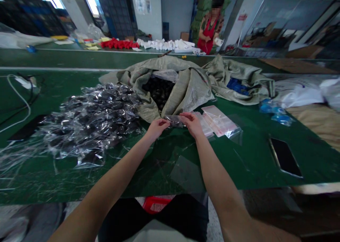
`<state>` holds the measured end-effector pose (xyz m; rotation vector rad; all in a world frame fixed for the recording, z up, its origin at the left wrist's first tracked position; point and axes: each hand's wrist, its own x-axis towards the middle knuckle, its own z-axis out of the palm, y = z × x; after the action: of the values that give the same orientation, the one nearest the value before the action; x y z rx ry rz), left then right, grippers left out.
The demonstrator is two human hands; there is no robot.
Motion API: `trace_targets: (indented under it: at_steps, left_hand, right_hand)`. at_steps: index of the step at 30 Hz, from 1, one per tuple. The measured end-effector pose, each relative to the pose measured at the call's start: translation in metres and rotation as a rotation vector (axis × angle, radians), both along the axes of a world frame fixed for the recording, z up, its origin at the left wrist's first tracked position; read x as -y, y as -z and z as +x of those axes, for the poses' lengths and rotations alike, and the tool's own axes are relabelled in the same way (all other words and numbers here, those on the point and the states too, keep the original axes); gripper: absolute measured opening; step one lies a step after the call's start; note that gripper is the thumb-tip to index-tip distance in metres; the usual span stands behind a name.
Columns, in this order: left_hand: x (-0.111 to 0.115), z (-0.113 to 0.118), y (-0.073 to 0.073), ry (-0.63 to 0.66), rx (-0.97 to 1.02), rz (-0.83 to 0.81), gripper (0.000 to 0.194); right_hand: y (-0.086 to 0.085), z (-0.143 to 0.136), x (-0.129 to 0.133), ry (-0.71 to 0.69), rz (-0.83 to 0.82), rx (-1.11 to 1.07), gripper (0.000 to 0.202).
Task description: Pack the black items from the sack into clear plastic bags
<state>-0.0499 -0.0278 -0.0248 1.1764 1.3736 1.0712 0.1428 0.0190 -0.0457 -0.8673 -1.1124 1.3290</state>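
Note:
Between my two hands, over the green table, is a clear plastic bag [174,120] with something dark in it. My left hand [158,126] pinches its left end, and my right hand [191,123] has its fingers on the right end. Just behind them an open woven sack [186,90] holds many black pieces [159,90]. A large heap of bagged dark items [92,118] lies to the left. Flat clear bags [219,121] with pinkish edges lie beside my right hand.
A phone [285,157] lies at the right on the green table [239,171]. Behind it are blue bagged items [276,111] and a second sack [247,81]. Cables [23,100] lie at the left. Across the table stands a person in a red apron [208,36].

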Motion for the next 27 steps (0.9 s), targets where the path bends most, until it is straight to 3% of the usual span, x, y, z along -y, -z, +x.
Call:
trace_targets:
  at_steps: [6, 10, 16, 23, 27]
  left_hand:
    - [-0.003, -0.006, 0.005, -0.101, 0.068, 0.054, 0.023]
    - [-0.002, -0.009, 0.009, -0.135, 0.086, 0.063, 0.023]
    - [0.001, -0.011, 0.011, -0.103, 0.150, 0.060, 0.023]
    - [0.006, -0.010, 0.009, -0.072, 0.293, 0.061, 0.019]
    - [0.010, -0.010, 0.004, -0.030, 0.411, 0.017, 0.027]
  right_hand:
    - [-0.008, -0.004, 0.004, -0.088, -0.101, -0.112, 0.037]
    - [-0.001, -0.007, 0.005, -0.157, -0.055, 0.007, 0.031]
    - [0.009, -0.009, 0.001, -0.125, 0.005, 0.184, 0.024]
    - [0.010, -0.016, 0.004, -0.138, -0.095, 0.002, 0.030]
    - [0.004, -0.019, 0.007, -0.163, -0.141, -0.053, 0.036]
